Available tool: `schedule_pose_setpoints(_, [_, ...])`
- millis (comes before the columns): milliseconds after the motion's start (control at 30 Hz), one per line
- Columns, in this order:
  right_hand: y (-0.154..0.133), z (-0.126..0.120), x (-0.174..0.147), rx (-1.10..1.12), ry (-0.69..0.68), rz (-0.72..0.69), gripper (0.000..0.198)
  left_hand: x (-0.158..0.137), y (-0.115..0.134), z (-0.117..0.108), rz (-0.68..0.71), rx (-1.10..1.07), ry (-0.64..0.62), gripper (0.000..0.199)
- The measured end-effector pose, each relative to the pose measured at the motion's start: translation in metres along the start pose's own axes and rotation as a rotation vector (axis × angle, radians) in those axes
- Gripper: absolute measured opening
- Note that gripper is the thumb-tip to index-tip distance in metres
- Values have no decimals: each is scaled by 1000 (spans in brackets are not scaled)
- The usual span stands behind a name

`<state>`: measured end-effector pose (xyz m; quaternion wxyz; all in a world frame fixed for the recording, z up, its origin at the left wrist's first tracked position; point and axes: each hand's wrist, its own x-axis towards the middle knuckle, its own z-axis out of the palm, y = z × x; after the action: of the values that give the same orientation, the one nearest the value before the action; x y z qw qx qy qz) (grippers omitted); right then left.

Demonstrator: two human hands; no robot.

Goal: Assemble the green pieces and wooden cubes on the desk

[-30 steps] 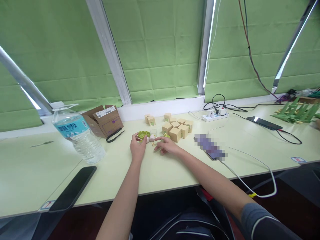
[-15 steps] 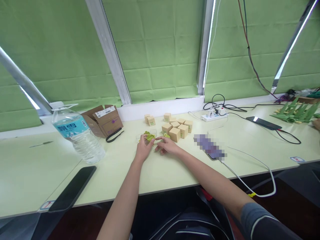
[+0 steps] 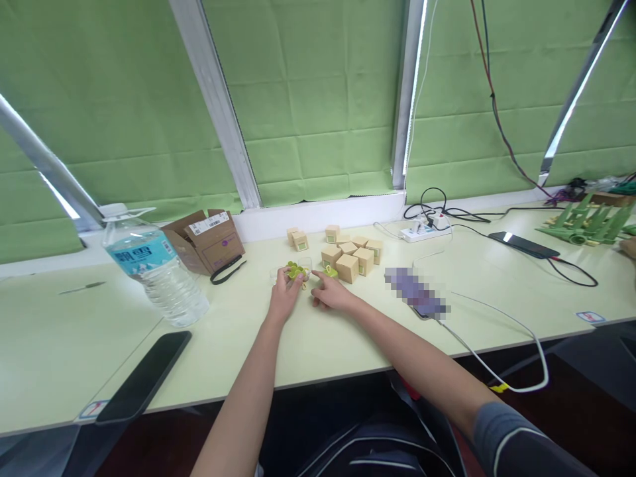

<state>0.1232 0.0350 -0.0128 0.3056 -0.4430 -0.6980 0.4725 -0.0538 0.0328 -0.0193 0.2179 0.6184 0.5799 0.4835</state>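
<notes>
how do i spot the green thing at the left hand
Between the brown carton and the small tan boxes on the pale table, find the left hand. The green thing with rounded lobes is held there. That hold sets it apart from the other green piece, which lies beside the boxes.

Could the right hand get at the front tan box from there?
Probably yes: the right hand is close by and seems to hold nothing. The small green piece beside the front box doesn't appear to block the way.
</notes>
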Motion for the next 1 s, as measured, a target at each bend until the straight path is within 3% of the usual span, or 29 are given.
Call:
schedule_pose_setpoints(267, [-4, 7, 17, -190, 3, -10, 70, 1, -1, 0, 39, -29, 42, 45])
schedule_pose_setpoints(467, [-17, 12, 33, -306, -29, -14, 58, -1, 0, -1, 50, 39, 173, 46])
schedule_pose_setpoints(733, [-11, 23, 52, -629, 140, -76, 36, 1, -4, 0, 60, 76, 268, 49])
schedule_pose_setpoints(1000, [-10, 24, 55, -506, 214, 74, 35, -1, -3, 0, 94, 83, 249, 46])
